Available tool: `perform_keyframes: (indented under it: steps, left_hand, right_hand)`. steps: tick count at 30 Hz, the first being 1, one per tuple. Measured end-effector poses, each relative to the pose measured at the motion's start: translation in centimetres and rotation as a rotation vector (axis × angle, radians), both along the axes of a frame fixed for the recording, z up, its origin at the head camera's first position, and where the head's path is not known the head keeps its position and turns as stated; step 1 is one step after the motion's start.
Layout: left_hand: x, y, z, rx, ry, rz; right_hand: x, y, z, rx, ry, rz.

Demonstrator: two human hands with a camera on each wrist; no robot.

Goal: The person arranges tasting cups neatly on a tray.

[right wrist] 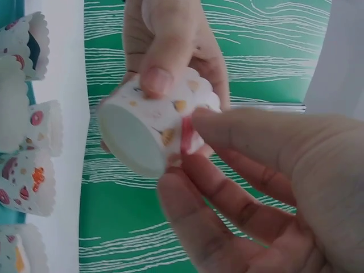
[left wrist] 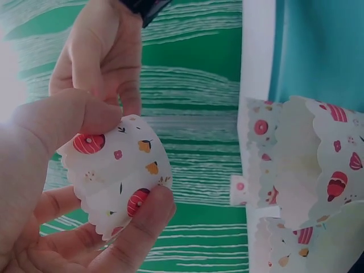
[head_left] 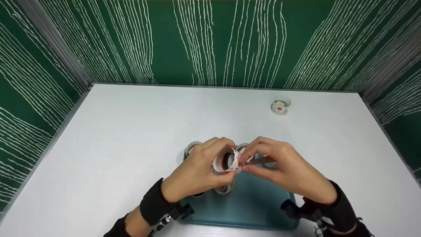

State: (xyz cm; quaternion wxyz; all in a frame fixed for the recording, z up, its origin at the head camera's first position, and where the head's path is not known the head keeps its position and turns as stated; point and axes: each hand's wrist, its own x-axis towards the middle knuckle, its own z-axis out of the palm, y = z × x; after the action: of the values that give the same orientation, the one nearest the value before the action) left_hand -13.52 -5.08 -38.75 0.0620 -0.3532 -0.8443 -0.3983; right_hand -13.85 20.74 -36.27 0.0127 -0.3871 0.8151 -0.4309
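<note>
My left hand (head_left: 197, 169) grips a white paper baking cup (left wrist: 128, 168) with a scalloped rim and a print of red doughnuts and small flowers. The cup is tilted on its side above the tray, and something dark with a pale piece shows inside it. At the rim, the right hand's (head_left: 279, 161) thumb and finger pinch the cup's edge. A small red patch (right wrist: 187, 134) shows between those fingertips in the right wrist view; whether it is print or a separate piece I cannot tell.
Beneath both hands lies a teal tray (head_left: 250, 207) on a white table (head_left: 115, 148). Several more printed paper cups (right wrist: 28, 185) stand on the tray, partly hidden by my hands. One separate paper cup (head_left: 280, 106) stands at the back right. Green walls (head_left: 164, 42) with white streaks enclose the table.
</note>
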Motion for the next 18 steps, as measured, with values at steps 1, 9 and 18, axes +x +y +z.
perform_keyframes:
  steps: [1,9,18]
  left_hand:
    - [0.1,0.0,0.1,-0.009,-0.005,-0.001]
    - [0.5,0.9,0.6,-0.119,-0.015,-0.055]
    - [0.7,2.8,-0.2,-0.232,-0.016,-0.181]
  right_hand:
    - [0.0,0.2,0.2,0.002,0.003,0.004]
    - [0.1,2.1,1.6,-0.009,0.048,-0.065]
    - [0.4,4.1,3.1,-0.049,0.116,-0.145]
